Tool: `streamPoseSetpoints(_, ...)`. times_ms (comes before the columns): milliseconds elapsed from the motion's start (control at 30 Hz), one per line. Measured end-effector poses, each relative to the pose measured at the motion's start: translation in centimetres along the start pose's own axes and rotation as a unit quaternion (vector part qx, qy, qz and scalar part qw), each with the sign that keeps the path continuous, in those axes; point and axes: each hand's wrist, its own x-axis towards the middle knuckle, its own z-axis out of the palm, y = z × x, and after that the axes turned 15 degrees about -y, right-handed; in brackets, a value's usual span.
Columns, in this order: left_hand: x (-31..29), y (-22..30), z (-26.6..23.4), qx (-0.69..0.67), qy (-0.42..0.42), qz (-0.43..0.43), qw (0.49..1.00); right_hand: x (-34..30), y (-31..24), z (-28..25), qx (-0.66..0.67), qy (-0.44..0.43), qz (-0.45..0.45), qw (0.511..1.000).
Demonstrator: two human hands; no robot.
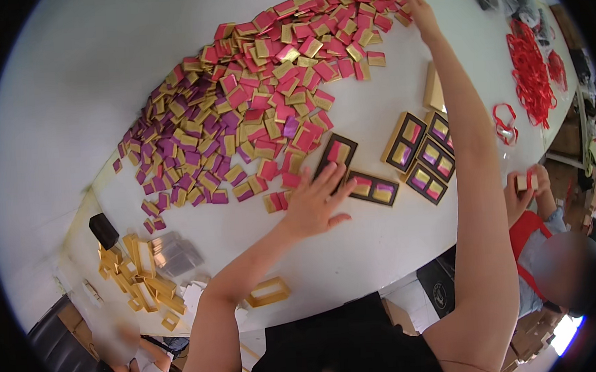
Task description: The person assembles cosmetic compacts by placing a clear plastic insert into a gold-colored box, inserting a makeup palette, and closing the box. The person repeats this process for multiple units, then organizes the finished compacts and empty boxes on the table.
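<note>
My left hand (316, 202) is open, fingers spread. It rests over a black tray (326, 154) holding a pink-and-gold wrapped piece, and beside a second black tray (352, 194) in a gold box with two wrapped pieces. Stretched to the far edge of the table, my right hand (422, 16) touches the end of a big pile of small wrapped pieces (282, 72). Its fingers are pressed together; whatever they hold is too small to make out. Pink pieces lie mostly on the far side of the pile, purple ones (175, 148) toward the left.
Several filled boxes (403, 140) stand together right of centre, partly behind my right arm. Empty gold box frames (141, 282) and clear plastic trays (175, 254) lie near left. Red ribbons (529, 73) lie far right. A co-worker at right holds a small box (525, 183); another person sits lower left.
</note>
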Motion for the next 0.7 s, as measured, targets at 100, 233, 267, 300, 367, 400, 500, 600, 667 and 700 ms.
streamPoseSetpoints(100, 1.4, 0.8, 0.8, -0.042, 0.018, 0.027, 0.999, 4.7, 2.4, 0.6, 0.116, 0.042, 0.090, 0.988)
streamPoseSetpoints(233, 2.9, 2.0, 1.3, -0.030, 0.028, 0.002, 0.999, 1.2, -0.1, 6.1, -0.327, 0.044, -0.047, 0.943)
streamPoseSetpoints(267, 3.3, 2.0, 1.4, -0.016, 0.025, -0.006, 1.000, 1.0, 0.9, 6.5, -0.359, 0.063, -0.068, 0.929)
streamPoseSetpoints(300, 3.6, 2.2, 1.4, -0.032, 0.023, -0.010, 0.999, 0.8, 1.0, 6.6, -0.347, 0.052, -0.069, 0.934)
streamPoseSetpoints(367, 4.9, 2.2, 1.3, -0.040, 0.038, 0.002, 0.998, 0.2, 1.1, 7.0, -0.330, 0.032, -0.059, 0.942)
streamPoseSetpoints(400, 5.8, 2.1, 1.1, -0.043, 0.046, 0.006, 0.998, -0.5, 0.8, 7.8, -0.359, 0.078, -0.079, 0.927)
streamPoseSetpoints(500, 8.8, 2.1, 0.7, -0.044, 0.053, 0.033, 0.997, -1.8, 1.3, 10.1, -0.327, 0.085, -0.101, 0.936)
streamPoseSetpoints(600, 10.6, 2.0, 0.7, -0.048, 0.064, 0.047, 0.996, -6.1, -2.4, 14.1, -0.181, -0.023, -0.086, 0.980)
streamPoseSetpoints(667, 10.5, 2.1, 0.5, -0.041, 0.072, 0.048, 0.995, -10.3, -4.8, 18.9, -0.267, 0.126, -0.092, 0.951)
streamPoseSetpoints(700, 10.4, 1.7, 1.4, -0.049, 0.109, 0.075, 0.990, -10.8, -5.1, 20.1, -0.206, 0.126, -0.120, 0.963)
